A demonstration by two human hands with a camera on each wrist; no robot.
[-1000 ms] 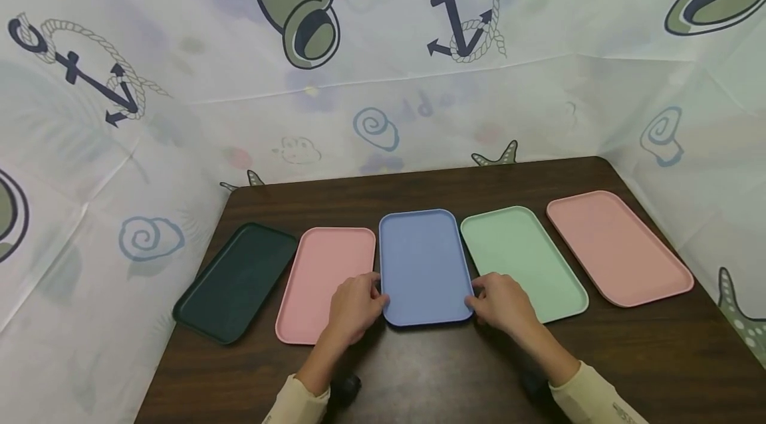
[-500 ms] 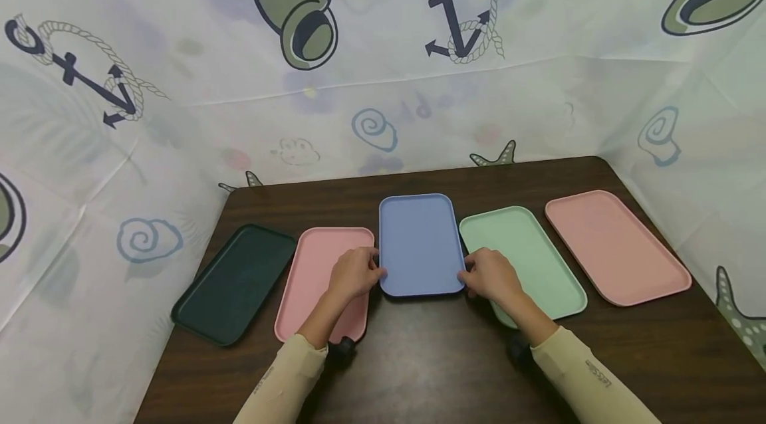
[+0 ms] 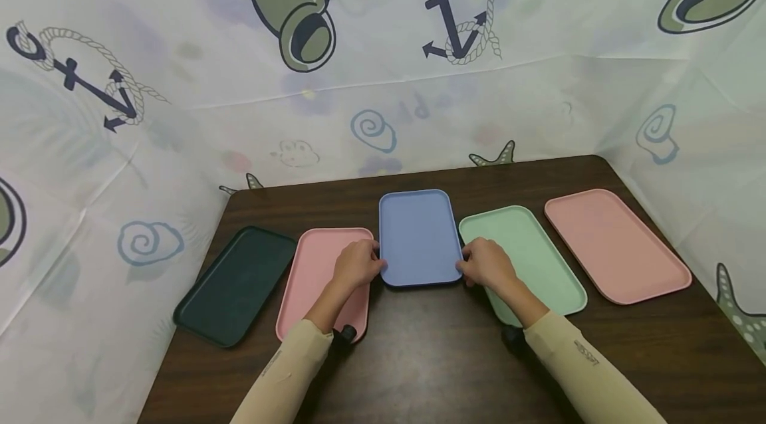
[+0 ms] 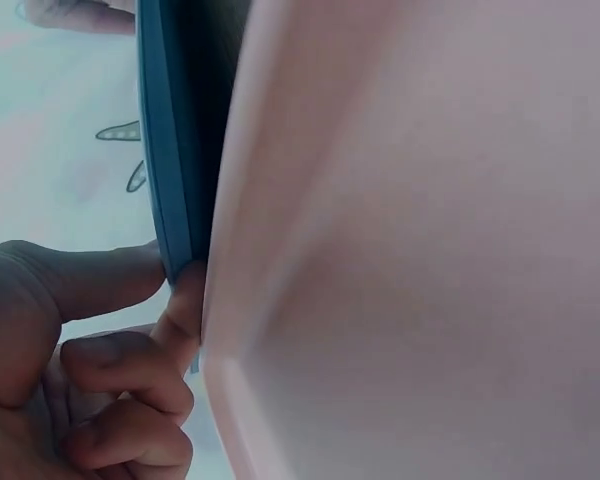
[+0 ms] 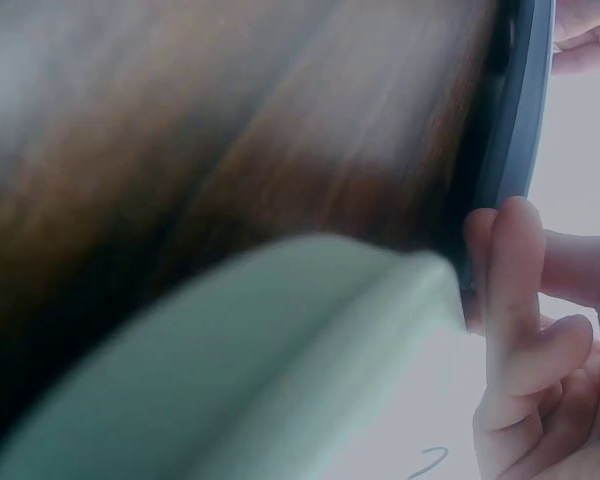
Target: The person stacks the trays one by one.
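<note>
Blue tray [image 3: 421, 238]: why is it pinched at both sides?

For balance, presumably: its edges are gripped by curled left hand [image 3: 357, 263] and right hand [image 3: 487, 261], between pink tray [image 3: 308, 284] and green tray [image 3: 538, 264].

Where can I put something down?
Bare table lies between the sleeves, in front of the blue tray, with more behind the left pink tray. It's crowded beside the blue tray: left hand, right hand and green tray.

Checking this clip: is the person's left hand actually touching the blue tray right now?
Touching. The left wrist view shows it: the left hand pinches the edge of the blue tray, with no gap between fingertips and rim.
</note>
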